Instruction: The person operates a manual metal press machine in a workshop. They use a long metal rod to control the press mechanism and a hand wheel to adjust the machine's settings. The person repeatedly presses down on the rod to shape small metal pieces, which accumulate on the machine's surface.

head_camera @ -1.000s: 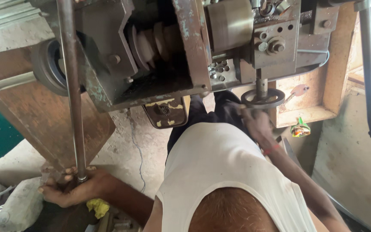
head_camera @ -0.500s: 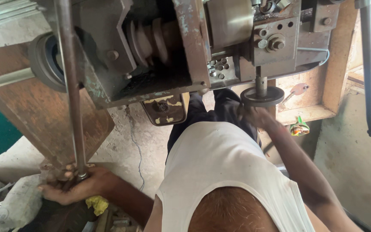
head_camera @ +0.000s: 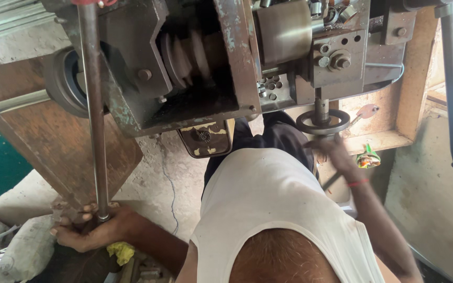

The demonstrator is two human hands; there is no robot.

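Note:
My left hand (head_camera: 91, 229) is closed around the lower end of a long steel rod (head_camera: 94, 110) that runs upward past the rusty machine body (head_camera: 195, 68). My right hand (head_camera: 332, 152) reaches up to the small round handwheel (head_camera: 323, 122) under the machine's right side, fingers at its rim; the hand is blurred. A red thread is on that wrist. My white vest and dark trousers fill the lower middle.
A stepped pulley (head_camera: 182, 52) sits inside the machine. A second steel rod (head_camera: 451, 89) hangs at the right. A yellow cloth (head_camera: 120, 251) lies by my left hand, grey sacks (head_camera: 22, 249) at lower left, a green wrapper (head_camera: 368, 157) on the wooden ledge.
My right hand has shifted slightly under the handwheel. My left hand stays on the rod's lower end. The view has tilted a little.

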